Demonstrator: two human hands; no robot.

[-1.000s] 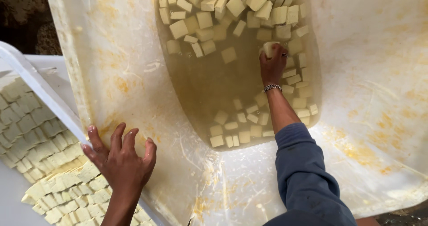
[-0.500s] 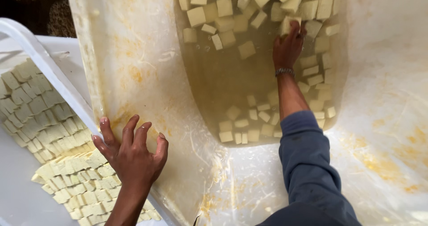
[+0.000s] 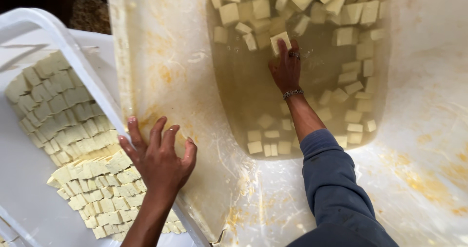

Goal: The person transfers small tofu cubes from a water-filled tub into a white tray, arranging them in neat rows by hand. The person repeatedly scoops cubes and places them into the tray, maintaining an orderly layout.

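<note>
While the right hand (image 3: pixel 286 67) reaches far out into the cloudy water of the big white tub (image 3: pixel 165 62), its arm held straight, its fingertips close on one pale cube (image 3: pixel 281 41) that floats near the top of the tub, with its long side tilted up toward the right. Many more cubes (image 3: pixel 341 13) float around it, some cut off by the top edge and some hard to see under the yellow water. The left hand (image 3: pixel 158 157) holds nothing and lies flat with its fingers spread on the tub's rim, just beside the white tray (image 3: pixel 24 179) full of cut cubes (image 3: pixel 73 115).
</note>
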